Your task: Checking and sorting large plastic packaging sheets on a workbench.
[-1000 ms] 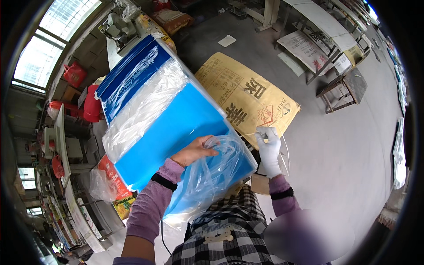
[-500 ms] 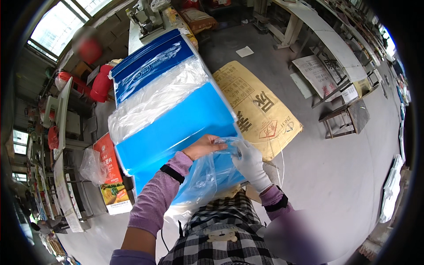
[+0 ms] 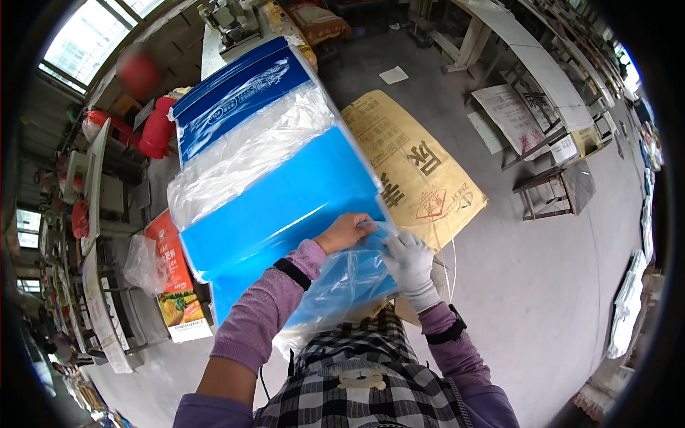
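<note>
A thin clear plastic bag [image 3: 342, 278] lies over the near end of a stack of blue plastic bags [image 3: 264, 221]. My bare left hand [image 3: 347, 232] pinches the clear bag's edge at the stack's right side. Close beside it, my right hand [image 3: 412, 265], in a white glove, has its fingers bent onto the same film and grips it. Further up the stack lies a crumpled band of clear liner bags [image 3: 250, 153], and beyond that a dark blue printed part [image 3: 242, 107].
A yellow woven sack [image 3: 410, 164] extends right of the stack. On the left are an orange printed sack [image 3: 175, 278] and a crumpled clear bag [image 3: 146, 265]. A sewing machine [image 3: 228, 28] stands beyond the stack. At right are a small stool [image 3: 556, 191] and long tables [image 3: 531, 68].
My left hand has shifted slightly right and up with the film's edge. My right hand has turned and moved a little right, its fingers now folded down. The view has shifted slightly.
</note>
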The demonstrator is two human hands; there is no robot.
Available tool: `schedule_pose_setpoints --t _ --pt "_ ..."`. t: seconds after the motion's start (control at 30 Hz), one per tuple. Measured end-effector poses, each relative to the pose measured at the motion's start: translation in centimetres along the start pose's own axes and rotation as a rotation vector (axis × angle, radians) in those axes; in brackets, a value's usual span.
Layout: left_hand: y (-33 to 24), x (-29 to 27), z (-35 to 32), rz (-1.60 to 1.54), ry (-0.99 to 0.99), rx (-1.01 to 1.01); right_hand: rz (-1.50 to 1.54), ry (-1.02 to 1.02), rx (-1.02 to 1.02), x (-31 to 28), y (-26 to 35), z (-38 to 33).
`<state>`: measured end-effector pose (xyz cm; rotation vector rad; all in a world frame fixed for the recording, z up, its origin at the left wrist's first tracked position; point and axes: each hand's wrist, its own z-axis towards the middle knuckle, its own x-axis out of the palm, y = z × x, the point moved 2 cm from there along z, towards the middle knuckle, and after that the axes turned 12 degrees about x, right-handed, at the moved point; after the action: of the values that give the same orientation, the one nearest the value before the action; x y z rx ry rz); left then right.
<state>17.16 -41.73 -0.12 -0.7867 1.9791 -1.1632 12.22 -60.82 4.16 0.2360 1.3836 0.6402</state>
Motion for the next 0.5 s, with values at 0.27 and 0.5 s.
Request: schedule_pose_setpoints --t 0.27,0.5 --pt "-7.4 7.4 -8.1 0.56 -0.352 0.759 0.024 0.088 0.018 0.8 -2.3 0.6" --pt "-0.6 9.9 -16.2 0.803 -0.405 -0.131 0.047 0.165 -0.028 0.3 -1.9 0.7"
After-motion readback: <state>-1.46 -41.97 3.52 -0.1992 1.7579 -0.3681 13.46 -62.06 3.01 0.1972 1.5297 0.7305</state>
